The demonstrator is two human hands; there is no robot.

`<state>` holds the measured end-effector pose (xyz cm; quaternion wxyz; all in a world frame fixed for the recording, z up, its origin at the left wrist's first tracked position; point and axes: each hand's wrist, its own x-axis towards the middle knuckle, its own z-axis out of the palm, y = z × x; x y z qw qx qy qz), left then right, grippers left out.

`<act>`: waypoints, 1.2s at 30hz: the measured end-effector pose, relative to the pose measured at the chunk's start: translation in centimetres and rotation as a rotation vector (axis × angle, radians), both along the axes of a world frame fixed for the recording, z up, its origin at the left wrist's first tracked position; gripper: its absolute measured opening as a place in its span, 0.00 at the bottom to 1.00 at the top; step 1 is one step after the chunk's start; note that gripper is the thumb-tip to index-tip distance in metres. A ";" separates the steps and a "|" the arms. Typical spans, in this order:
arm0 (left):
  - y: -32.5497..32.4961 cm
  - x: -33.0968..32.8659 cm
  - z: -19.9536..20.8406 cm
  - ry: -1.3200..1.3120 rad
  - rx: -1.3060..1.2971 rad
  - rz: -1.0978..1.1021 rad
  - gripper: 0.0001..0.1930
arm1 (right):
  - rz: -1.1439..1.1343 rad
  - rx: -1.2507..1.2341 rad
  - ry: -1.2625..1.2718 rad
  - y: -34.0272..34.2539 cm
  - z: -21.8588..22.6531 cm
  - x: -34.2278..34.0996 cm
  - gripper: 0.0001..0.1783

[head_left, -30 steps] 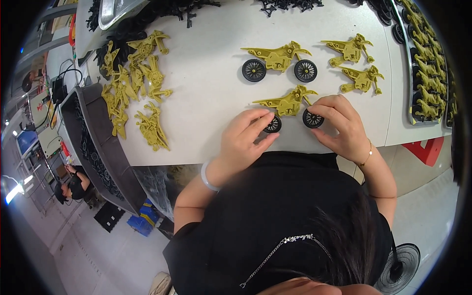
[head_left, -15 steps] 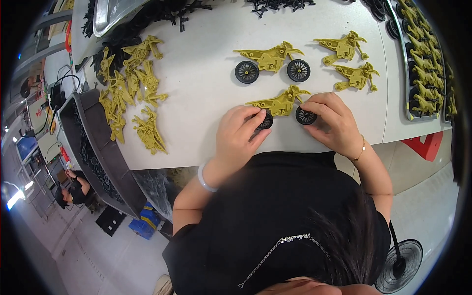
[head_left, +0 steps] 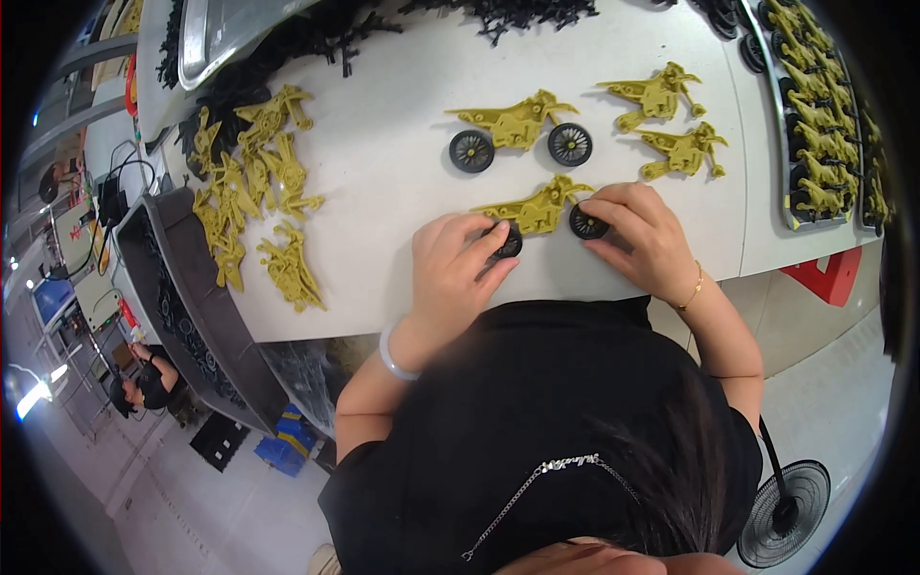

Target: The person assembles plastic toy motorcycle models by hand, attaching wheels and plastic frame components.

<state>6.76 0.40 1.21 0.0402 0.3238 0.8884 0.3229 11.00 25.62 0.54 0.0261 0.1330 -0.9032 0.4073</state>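
Note:
Before me on the white table lies a yellow-green toy motorcycle body [head_left: 537, 209]. My left hand [head_left: 450, 268] grips a black spoked wheel [head_left: 510, 243] at the left end of that body, fingers curled over its upper left edge. At the opposite end, my right hand [head_left: 640, 235] has its thumb and fingers on another black wheel [head_left: 585, 221]. Whether either wheel sits fully on its axle I cannot tell. Just beyond lies a second toy motorcycle [head_left: 508, 123], with a black wheel at each end.
Two wheelless bodies [head_left: 678, 151] lie to the right. A pile of yellow-green bodies [head_left: 254, 172] is on the left, beside a grey bin [head_left: 230, 326] of black parts. Small black parts [head_left: 522, 14] and a metal tray [head_left: 216, 48] are at the back. A tray of assembled motorcycles [head_left: 795, 213] stands far right.
The whole view has shifted slightly, with the table things a little lower and to the left. Both hands keep their hold on the two wheels.

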 end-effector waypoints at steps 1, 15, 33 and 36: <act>0.0 -0.1 0.0 0.008 -0.014 0.000 0.20 | 0.025 0.009 0.034 -0.1 0.2 -0.1 0.25; -5.2 -10.7 2.6 0.426 -0.278 0.244 0.10 | -0.675 1.089 0.094 19.8 -2.5 -8.1 0.18; -9.9 -25.3 0.3 0.608 -0.355 0.436 0.14 | -0.562 0.075 0.121 13.5 2.0 -5.2 0.16; -7.9 -21.7 3.2 0.564 -0.373 0.502 0.18 | -0.386 0.030 0.025 12.3 3.7 -2.6 0.22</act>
